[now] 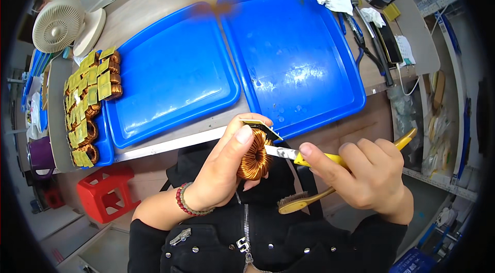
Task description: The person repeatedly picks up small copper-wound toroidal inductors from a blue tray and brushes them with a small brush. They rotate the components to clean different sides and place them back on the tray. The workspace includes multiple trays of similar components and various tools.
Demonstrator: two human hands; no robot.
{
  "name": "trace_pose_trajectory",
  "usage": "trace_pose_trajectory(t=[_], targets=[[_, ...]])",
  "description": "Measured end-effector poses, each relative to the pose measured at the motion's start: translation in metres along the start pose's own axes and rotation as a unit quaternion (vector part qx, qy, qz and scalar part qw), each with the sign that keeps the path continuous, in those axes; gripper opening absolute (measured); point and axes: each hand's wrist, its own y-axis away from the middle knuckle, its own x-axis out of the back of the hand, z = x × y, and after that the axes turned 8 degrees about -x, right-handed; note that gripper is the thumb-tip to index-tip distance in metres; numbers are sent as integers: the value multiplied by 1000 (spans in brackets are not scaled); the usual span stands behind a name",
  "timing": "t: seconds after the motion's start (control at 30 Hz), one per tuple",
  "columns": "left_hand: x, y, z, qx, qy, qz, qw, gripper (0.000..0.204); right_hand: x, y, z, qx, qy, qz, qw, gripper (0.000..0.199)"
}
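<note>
My left hand (221,164) is closed around a ring-shaped copper-wire coil (249,162), holding it in front of my chest. A small flat board (262,129) sits on the coil's upper side, under my left fingers. In my right fist is a yellow-handled knife (304,158); its smeared metal blade touches the coil's right side near the central hole. My right hand (363,172) also has a wooden brush (299,203) in it, its dark bristles hanging below the knife. Beyond the fist pokes a yellowish handle end (408,138); I cannot tell which tool it belongs to.
Two blue trays (170,136) (356,92) lie side by side on the table. Several coils with yellow-topped boards (93,85) stand in rows at the left. A white fan (59,23) is behind them. Pliers (361,41) lie at the right; a red stool (105,190) stands below.
</note>
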Motion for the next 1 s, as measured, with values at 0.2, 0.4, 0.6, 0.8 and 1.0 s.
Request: trace_pose_trajectory(t=[0.2,0.4,0.6,0.8,1.0], targets=[[1,7,-6,-16,-4,-19,1000,39,8,3,-5,8,13,-13,1000,43],[-4,8,-10,-63,-51,-10,997,36,18,3,-9,24,51,-14,998,38],[-5,6,-15,-86,-135,10,987,53,27,0,-18,4,110,-26,994,37],[-6,6,-14,-60,-122,24,990,52,32,11,-18,-29,154,25,987,35],[0,9,-14,-73,-82,4,994,42,26,4,-14,17,87,13,996,32]])
